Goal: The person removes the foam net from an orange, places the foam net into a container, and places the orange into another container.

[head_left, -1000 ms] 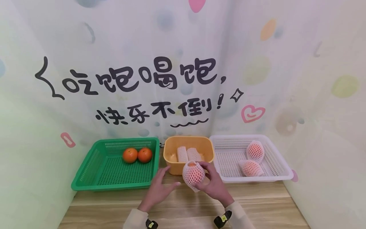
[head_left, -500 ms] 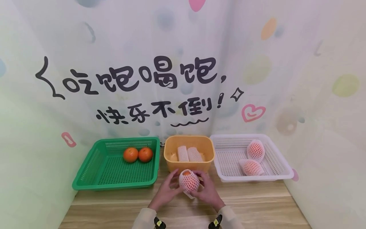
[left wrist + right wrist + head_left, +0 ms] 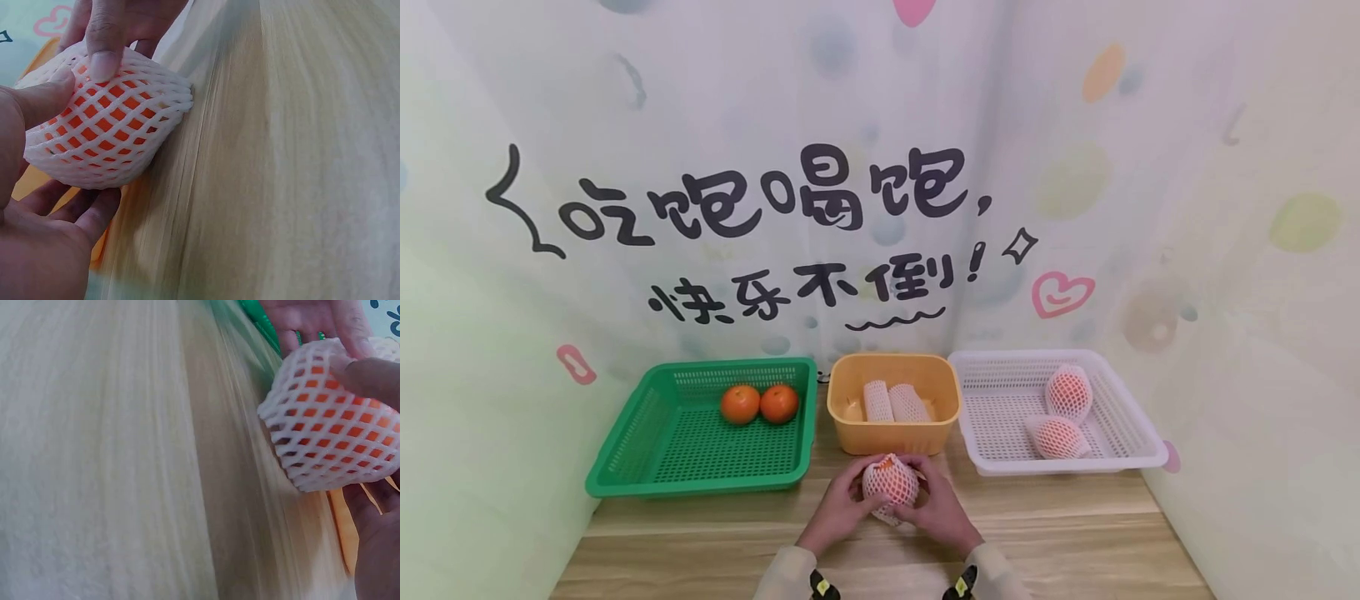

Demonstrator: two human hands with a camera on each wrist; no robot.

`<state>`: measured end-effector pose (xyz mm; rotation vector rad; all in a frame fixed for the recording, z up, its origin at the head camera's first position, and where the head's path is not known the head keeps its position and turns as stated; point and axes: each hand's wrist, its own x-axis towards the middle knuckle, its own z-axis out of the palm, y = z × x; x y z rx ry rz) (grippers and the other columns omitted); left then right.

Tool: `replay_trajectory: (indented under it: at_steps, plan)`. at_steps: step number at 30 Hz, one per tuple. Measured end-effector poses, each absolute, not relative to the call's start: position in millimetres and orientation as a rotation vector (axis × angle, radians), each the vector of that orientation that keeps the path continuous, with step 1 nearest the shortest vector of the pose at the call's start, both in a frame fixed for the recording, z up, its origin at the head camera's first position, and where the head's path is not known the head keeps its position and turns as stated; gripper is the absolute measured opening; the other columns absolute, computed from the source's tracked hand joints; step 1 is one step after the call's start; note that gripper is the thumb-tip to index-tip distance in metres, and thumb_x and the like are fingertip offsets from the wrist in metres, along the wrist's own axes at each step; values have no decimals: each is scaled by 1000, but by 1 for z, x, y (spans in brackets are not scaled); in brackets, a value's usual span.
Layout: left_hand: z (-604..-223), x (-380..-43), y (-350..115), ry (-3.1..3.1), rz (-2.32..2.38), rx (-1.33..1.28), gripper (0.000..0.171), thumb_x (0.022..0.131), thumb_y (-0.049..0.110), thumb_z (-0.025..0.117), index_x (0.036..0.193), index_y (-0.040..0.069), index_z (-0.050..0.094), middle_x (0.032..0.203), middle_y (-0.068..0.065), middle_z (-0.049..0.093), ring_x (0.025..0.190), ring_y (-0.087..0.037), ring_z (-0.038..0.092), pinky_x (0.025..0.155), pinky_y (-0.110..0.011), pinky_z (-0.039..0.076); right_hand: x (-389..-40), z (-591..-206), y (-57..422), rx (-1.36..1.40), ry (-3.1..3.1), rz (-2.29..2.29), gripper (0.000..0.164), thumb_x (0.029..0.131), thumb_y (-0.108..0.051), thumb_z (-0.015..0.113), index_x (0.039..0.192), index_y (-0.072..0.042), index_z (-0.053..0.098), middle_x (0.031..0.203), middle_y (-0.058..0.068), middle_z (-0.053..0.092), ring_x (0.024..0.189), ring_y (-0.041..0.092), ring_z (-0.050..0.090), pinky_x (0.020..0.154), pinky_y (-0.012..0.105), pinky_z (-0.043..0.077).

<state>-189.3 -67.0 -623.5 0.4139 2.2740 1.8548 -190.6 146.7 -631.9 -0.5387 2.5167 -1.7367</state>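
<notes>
Between both hands is an orange fruit in a white foam net [image 3: 891, 487], held in front of the yellow bin. My left hand [image 3: 837, 510] grips it from the left, thumb on the near side and fingers underneath in the left wrist view [image 3: 112, 125]. From the right, my right hand [image 3: 942, 512] holds it the same way, its thumb pressing the net in the right wrist view. Some bare orange skin shows at the net's top opening. The net's other end juts out past the fruit toward me.
A green basket [image 3: 700, 483] with two bare orange fruits [image 3: 741, 404] stands left. The yellow bin [image 3: 895, 437] in the middle holds foam nets [image 3: 909, 403]. At right, a white basket [image 3: 1000, 417] holds two netted fruits [image 3: 1060, 437]. All stand on a wooden table [image 3: 1075, 542].
My left hand has come in from the left and taken hold of the netted fruit alongside the right hand. Both hands and the fruit have moved toward me, away from the yellow bin.
</notes>
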Motion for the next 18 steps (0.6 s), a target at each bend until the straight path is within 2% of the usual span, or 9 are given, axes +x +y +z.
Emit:
replay_trajectory:
  at_steps: [3,7,11,14,18]
  plan:
    - [-624,-189,-68,2275,1856,420,58,92,29,77,145,24,55,150,-5,53,139,-28,50,110,-37,49,-190,-630,147,-541,2495,-1751,69,77,-12,90,136,-17,53,150,6,53,139,33,50,112,52,46]
    - [-627,-189,-68,2290,1856,434,56,90,28,79,142,28,57,152,-5,52,140,-29,49,107,-34,48,-191,-625,147,-537,2503,-1722,71,81,-24,89,141,-16,51,152,7,53,140,34,49,112,56,45]
    - [-628,-189,-67,2306,1860,454,52,90,28,78,139,29,60,153,-3,53,140,-29,50,106,-31,49,-193,-622,150,-553,2533,-1662,73,82,-32,87,146,-18,53,148,3,56,136,27,53,109,48,49]
    - [-627,-189,-66,2327,1874,449,45,90,29,78,133,28,64,150,-1,57,139,-28,52,103,-27,49,-195,-621,152,-583,2565,-1651,60,83,-33,85,138,-21,63,141,0,63,131,23,58,105,39,52]
    - [-624,-187,-64,2386,1894,403,36,89,32,79,123,27,71,142,3,63,135,-24,56,100,-22,51,-196,-618,153,-634,2602,-1695,44,85,-30,84,126,-19,72,132,2,69,126,24,63,102,35,54]
